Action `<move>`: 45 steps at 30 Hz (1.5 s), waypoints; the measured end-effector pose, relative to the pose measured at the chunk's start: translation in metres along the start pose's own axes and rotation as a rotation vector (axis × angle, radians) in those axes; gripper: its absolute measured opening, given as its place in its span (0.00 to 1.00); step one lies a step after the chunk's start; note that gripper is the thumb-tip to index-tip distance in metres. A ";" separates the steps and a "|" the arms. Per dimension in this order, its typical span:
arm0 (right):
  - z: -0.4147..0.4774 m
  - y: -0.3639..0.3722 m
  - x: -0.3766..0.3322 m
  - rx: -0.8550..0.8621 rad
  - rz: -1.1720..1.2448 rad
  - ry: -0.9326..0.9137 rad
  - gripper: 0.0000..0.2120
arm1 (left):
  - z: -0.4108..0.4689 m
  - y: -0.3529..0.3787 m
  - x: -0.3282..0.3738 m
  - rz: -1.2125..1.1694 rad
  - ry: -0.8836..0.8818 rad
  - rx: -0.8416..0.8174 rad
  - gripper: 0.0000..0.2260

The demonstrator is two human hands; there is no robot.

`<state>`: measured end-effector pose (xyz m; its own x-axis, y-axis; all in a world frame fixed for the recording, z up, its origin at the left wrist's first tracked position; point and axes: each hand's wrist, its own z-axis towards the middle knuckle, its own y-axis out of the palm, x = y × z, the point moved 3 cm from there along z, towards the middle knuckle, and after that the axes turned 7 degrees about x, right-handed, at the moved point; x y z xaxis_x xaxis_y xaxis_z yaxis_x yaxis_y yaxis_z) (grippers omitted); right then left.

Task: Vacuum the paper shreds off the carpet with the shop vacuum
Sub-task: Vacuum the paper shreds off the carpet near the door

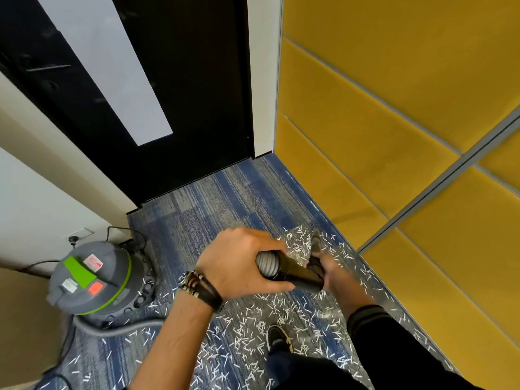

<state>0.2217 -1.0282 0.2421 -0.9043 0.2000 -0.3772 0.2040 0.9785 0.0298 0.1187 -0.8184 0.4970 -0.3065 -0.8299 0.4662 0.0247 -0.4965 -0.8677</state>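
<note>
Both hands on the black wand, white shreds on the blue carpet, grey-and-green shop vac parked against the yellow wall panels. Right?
No. Head view shows the grey-and-green shop vacuum by the white wall on the left, away from the yellow wall panels. Left hand and right hand do grip the black wand; white paper shreds litter the blue carpet.

You have no text, brand or number to read anywhere in your view. The only labels sit on the lid of the shop vacuum (112,277), three stickers around its green panel (80,273). The pink-and-white sticker (92,261) lies just beyond the panel's far side. The small white sticker (69,285) lies near the lid's left edge. The orange-red sticker (95,288) lies on the panel's near side. Any print on them is too small and blurred for you to make out a single word or figure.
</note>
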 end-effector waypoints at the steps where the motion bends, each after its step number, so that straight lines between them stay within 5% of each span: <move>1: -0.003 0.003 0.008 -0.012 0.024 0.009 0.12 | -0.005 -0.002 0.001 -0.002 0.007 -0.003 0.24; 13: -0.028 -0.032 0.018 0.035 -0.028 -0.046 0.10 | -0.039 0.001 0.012 -0.099 -0.004 0.075 0.23; 19: -0.019 -0.041 0.022 0.086 -0.049 0.000 0.12 | -0.035 0.030 0.005 -0.126 -0.066 -0.038 0.23; 36: -0.013 -0.011 0.034 0.024 -0.083 0.007 0.11 | -0.036 0.000 0.005 -0.186 -0.021 0.027 0.21; 41: -0.006 -0.005 0.002 0.078 -0.277 -0.104 0.11 | -0.037 -0.015 -0.005 -0.188 -0.096 0.178 0.20; 45: -0.018 0.009 -0.005 0.043 -0.240 -0.096 0.10 | -0.038 -0.004 0.009 -0.094 -0.093 0.117 0.21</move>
<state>0.2214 -1.0200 0.2613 -0.8896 -0.0454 -0.4545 0.0052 0.9940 -0.1093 0.0800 -0.8145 0.4980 -0.2232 -0.7956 0.5632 0.1126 -0.5949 -0.7958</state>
